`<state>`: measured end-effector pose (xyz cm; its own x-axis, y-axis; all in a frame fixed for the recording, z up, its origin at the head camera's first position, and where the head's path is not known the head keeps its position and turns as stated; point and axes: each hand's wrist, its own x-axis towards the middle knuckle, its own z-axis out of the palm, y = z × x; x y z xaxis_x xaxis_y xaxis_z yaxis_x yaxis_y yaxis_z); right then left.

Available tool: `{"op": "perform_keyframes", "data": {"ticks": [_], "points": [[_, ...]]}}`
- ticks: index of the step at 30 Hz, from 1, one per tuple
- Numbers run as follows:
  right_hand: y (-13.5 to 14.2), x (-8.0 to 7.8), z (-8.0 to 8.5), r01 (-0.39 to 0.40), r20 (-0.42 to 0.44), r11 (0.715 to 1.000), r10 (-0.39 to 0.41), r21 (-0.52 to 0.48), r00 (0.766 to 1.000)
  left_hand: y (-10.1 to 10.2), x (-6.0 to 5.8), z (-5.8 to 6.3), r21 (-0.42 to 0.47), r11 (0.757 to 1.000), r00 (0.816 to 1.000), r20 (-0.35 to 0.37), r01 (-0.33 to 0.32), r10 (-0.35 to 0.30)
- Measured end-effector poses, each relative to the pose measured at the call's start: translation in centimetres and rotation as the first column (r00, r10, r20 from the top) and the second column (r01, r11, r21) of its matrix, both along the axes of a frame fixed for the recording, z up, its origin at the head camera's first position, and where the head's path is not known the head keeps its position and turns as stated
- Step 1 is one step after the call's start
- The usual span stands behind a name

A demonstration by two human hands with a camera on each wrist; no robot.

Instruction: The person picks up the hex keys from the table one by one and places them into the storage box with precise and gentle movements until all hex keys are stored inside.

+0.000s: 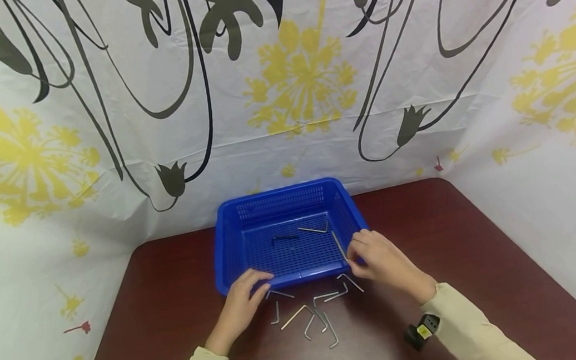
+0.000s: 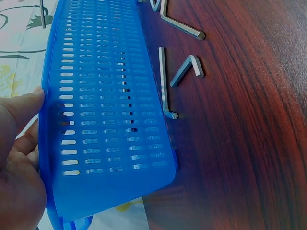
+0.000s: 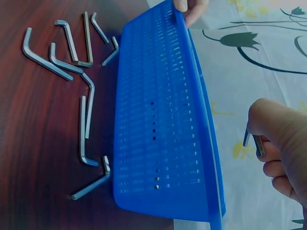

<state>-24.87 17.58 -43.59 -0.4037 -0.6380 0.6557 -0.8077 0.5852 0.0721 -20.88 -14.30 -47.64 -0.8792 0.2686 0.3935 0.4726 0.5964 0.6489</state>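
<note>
A blue plastic basket [image 1: 295, 282] with slotted walls stands on the table. My left hand [image 1: 241, 303] grips its near rim at the left, thumb on the outer side and fingers over the inside. At the near right corner, my right hand [image 1: 386, 259] pinches an L-shaped hex key [image 1: 339, 244], whose long arm points into the basket. In the right wrist view, parts of that hex key [image 3: 259, 145] show below the thumb; its bend is hidden. A silver hex key [image 1: 314, 230] and a black hex key [image 1: 285, 237] lie on the basket floor.
Several loose hex keys [image 1: 332, 330] lie on the dark red-brown table [image 1: 176, 305] in front of the basket, some crossing each other. A white cloth [image 1: 286, 152] with yellow and grey flower prints hangs behind and beside the table.
</note>
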Motion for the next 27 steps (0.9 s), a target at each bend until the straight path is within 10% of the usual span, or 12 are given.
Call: {"op": "perform_keyframes", "data": {"ticks": [27], "points": [[-1.0, -6.4, 0.9, 0.08, 0.315, 0.99, -0.114, 0.118, 0.942, -0.2, -0.1, -0.3, -0.002, 1.0, 1.0, -0.007, 0.002, -0.002]]}}
